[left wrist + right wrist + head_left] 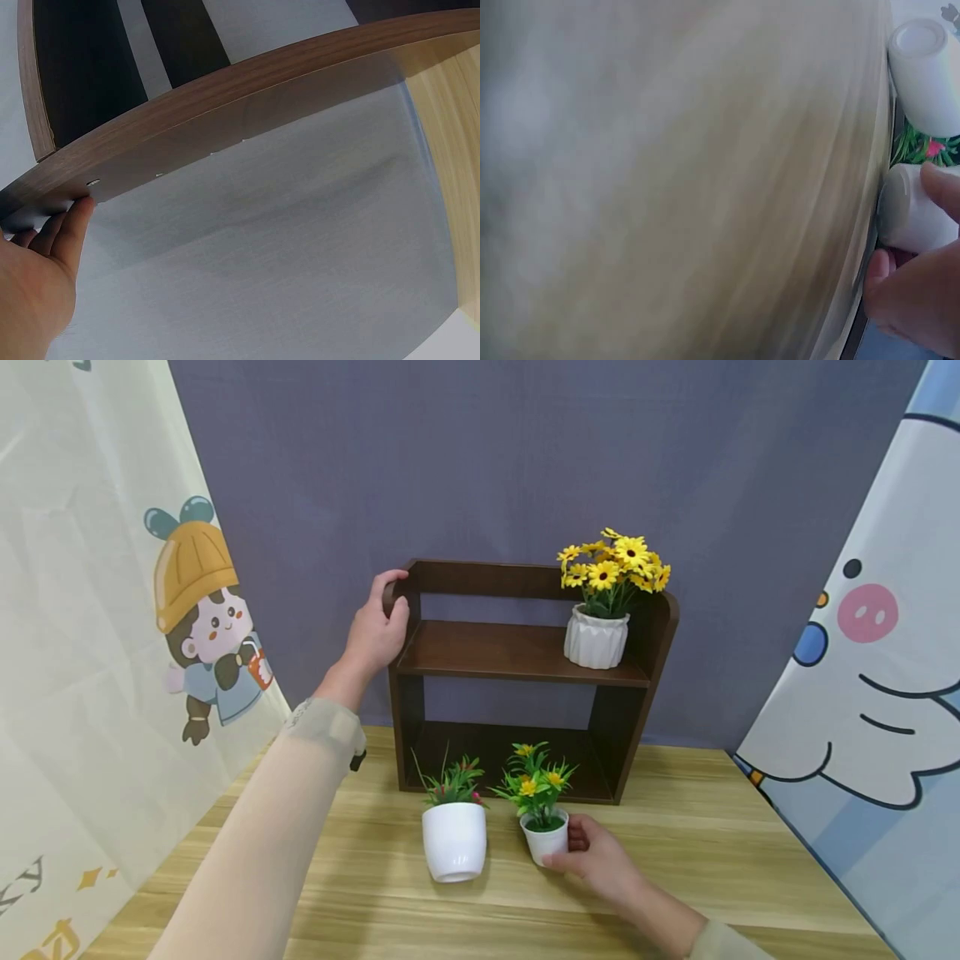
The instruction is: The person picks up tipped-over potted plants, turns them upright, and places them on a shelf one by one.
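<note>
My left hand (378, 631) holds the upper left side panel of a dark brown wooden shelf (487, 647), thumb near its front edge. In the left wrist view, its fingers (71, 232) lie along the panel's outer face. Low at the front, my right hand (603, 864) grips a small white flowerpot (545, 842) by its right side; yellow flowers and green leaves (534, 781) rise from it. In the right wrist view, the thumb (943, 187) lies across this pot (915, 214). Left of it stands a larger glossy white flowerpot (454, 842) with grassy leaves and pink flowers.
A ribbed white pot (596, 639) of yellow daisies (615, 564) stands at the right on the shelf's upper board. The shelf stands on a wood-grain table (390, 902) before a grey-blue cloth (487, 460). Printed curtains (75, 652) hang at both sides.
</note>
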Available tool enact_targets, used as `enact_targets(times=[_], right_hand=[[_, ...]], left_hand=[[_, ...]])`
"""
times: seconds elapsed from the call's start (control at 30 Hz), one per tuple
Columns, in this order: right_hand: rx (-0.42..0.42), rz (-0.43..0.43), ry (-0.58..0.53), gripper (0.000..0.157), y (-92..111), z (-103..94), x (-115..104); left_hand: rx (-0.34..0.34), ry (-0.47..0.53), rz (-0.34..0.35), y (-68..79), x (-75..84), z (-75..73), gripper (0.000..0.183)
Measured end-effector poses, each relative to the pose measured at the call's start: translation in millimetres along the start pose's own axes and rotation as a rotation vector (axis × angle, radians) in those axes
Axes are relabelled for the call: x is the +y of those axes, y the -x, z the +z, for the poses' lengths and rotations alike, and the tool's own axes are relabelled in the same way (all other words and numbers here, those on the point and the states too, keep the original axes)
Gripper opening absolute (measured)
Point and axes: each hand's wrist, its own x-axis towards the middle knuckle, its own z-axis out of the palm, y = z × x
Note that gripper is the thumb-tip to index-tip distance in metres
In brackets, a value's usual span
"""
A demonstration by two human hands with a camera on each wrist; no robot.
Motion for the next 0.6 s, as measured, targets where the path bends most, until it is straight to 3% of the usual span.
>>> enact_targets(times=[0.6], right_hand=[[-0.118,-0.027,-0.032,0.074,-14.7,-5.7,11.4]], left_hand=[[0.003,-0.001,-0.001,0.3,0.0,0.3,0.049]])
